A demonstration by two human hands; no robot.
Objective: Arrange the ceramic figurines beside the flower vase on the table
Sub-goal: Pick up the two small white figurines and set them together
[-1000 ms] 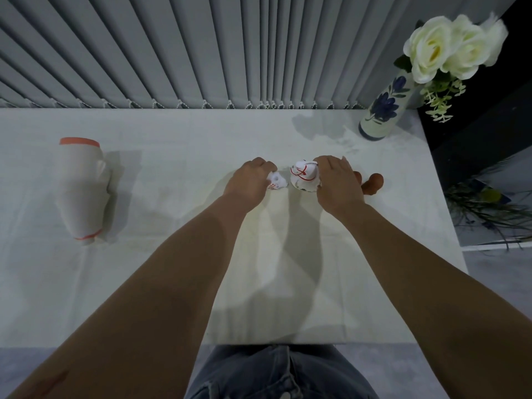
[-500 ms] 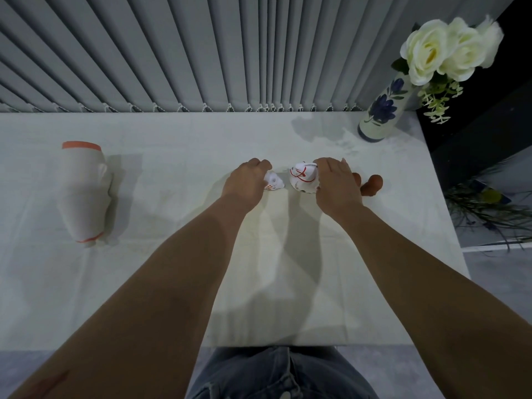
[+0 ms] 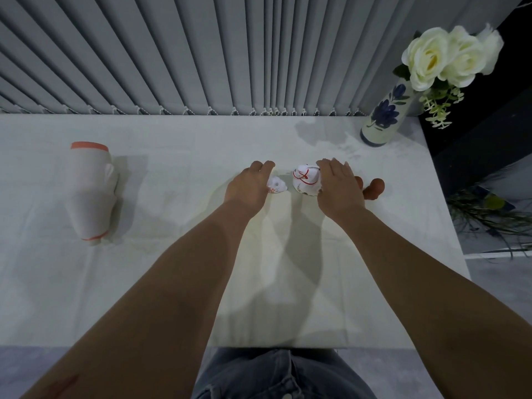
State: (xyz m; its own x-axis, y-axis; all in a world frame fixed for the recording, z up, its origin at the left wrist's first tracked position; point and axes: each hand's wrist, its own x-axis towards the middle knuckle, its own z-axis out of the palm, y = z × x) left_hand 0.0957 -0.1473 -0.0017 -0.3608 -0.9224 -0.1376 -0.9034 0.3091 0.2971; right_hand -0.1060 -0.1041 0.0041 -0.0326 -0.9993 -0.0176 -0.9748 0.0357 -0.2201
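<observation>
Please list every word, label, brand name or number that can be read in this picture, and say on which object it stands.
None can be read.
Vase: blue painted flowers only, no writing.
Larger white figurine: red lines only, no letters.
Small white figurine: red marks, too small to tell.
Orange-rimmed white object: no text showing.

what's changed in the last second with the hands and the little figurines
Very little. The left hand stays against the small white figurine, and the right hand stays beside the larger white figurine with red cord, its fingers looking a bit flatter. Neither figurine has visibly moved. The brown figurine, flower vase and the big pale figurine at left are unchanged.
</observation>
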